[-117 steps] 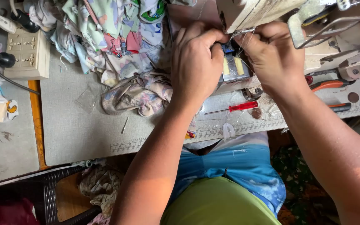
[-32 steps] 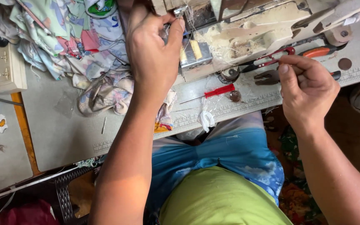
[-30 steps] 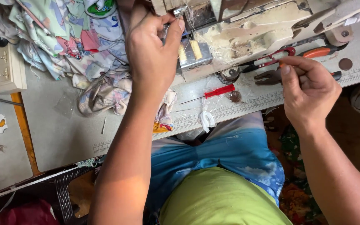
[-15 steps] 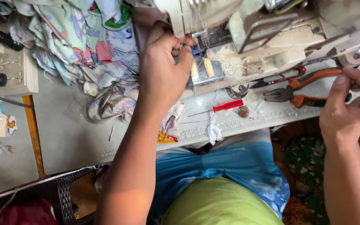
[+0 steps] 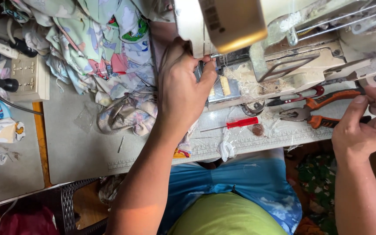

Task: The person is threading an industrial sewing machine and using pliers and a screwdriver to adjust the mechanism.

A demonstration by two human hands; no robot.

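Observation:
My left hand reaches under the head of the cream sewing machine, fingers pinched near the needle area; what it pinches is hidden. Printed patterned fabric lies bunched under and to the left of that wrist. My right hand rests at the right end of the table, fingers curled on the handles of orange-handled pliers. A small red-handled screwdriver lies on the table between my hands.
A heap of printed cloth fills the upper left. A beige socket box with a black plug sits at the left. Red-handled scissors lie by the pliers. A ruler strip runs along the table's front edge.
My right hand moved from the needle area to the right end of the table and came to rest on the pliers. My left hand stayed at the needle.

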